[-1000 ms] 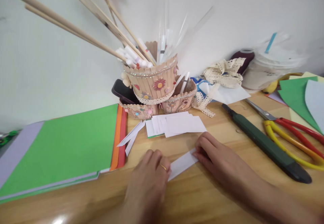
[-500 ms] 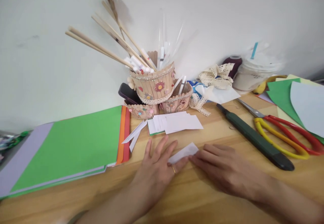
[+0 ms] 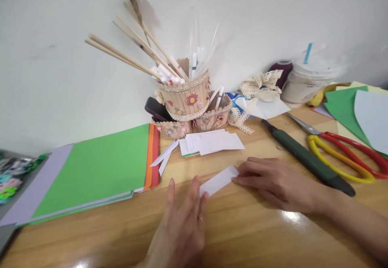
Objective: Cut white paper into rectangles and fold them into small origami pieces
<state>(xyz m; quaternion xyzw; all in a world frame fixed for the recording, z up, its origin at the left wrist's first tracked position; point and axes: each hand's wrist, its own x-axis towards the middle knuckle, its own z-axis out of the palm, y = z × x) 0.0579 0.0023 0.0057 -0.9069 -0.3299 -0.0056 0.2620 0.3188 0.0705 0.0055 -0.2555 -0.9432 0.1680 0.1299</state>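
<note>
A small white paper strip (image 3: pixel 219 181) lies slanted on the wooden table between my hands. My right hand (image 3: pixel 269 181) pinches its right end between thumb and fingertips. At the strip's lower left end is my left hand (image 3: pixel 184 219), fingers apart, with a ring on one finger and nothing held. Just beyond, a fanned pile of white paper pieces (image 3: pixel 214 142) rests on the table, a bit of green showing under it. Thin white strips (image 3: pixel 165 155) lie left of that pile.
Stacked coloured paper (image 3: pixel 97 171) is at the left. Decorated holders (image 3: pixel 184 100) with sticks and pens stand at the back. A green-handled tool (image 3: pixel 306 157), scissors (image 3: pixel 344 152), a lidded cup (image 3: pixel 306 82) and more paper (image 3: pixel 371 118) are at the right.
My left hand has drawn back toward me and off the strip, uncovering more of it. My right hand has shifted slightly up and right, still at the strip's right end. The view has shifted a little.
</note>
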